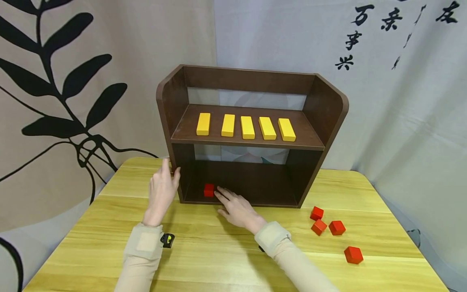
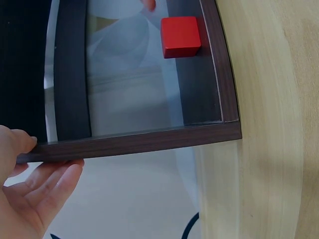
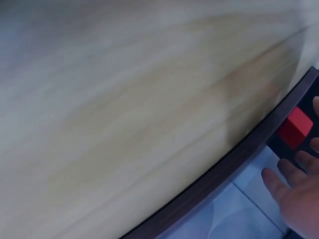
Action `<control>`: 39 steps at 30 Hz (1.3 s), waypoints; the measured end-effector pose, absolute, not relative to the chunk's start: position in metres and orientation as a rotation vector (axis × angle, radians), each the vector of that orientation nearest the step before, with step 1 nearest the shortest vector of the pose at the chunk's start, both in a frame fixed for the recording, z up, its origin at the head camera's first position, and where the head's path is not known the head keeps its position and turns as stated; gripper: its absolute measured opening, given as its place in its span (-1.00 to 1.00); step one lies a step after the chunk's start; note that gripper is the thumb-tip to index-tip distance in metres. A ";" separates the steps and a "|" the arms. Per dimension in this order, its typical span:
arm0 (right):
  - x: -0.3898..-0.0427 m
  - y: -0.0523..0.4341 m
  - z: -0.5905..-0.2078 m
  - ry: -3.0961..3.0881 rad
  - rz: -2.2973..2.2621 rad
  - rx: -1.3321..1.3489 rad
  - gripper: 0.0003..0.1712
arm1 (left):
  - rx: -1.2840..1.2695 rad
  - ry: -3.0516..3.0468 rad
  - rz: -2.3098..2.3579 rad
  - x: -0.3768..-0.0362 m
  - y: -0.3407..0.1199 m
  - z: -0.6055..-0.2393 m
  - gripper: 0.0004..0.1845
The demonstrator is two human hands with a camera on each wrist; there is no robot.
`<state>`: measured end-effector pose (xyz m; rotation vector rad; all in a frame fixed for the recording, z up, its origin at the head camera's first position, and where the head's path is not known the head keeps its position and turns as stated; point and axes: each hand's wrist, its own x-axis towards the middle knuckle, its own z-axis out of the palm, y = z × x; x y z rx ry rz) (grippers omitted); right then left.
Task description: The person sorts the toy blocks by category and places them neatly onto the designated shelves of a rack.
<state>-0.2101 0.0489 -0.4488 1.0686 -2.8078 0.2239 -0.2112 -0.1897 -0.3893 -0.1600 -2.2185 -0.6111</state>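
Placing: cube [image 1: 209,190] sits on lower shelf [image 1: 255,194], at 9 o'clock end. Right hand [image 1: 237,209] spread, fingertips beside it; left hand [image 1: 162,190] open, steadying the side panel. Judgement: nudge square, withdraw level.

Dark matt wood-grain shelf [image 1: 251,138] on a pale, smooth wood-grain table [image 1: 226,251]

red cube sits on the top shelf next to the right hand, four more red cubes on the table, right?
Not the top shelf: the head view shows the red cube on the bottom shelf, next to the right hand. Four more red cubes do lie on the table.
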 end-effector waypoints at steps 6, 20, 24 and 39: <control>-0.200 0.088 -0.442 -2.733 0.337 1.098 -0.36 | -0.156 -2.219 -0.617 -0.211 -0.189 -0.389 -0.73; -0.184 0.222 -0.428 -2.817 0.648 0.893 -0.46 | -0.153 -2.223 -0.613 -0.211 -0.189 -0.389 -0.72; -0.184 0.257 -0.429 -2.834 0.720 0.827 -0.48 | -0.153 -2.232 -0.612 -0.211 -0.190 -0.389 -0.72; -0.191 0.334 -0.439 -2.931 0.900 0.666 -0.59 | -0.160 -2.212 -0.604 -0.211 -0.190 -0.389 -0.72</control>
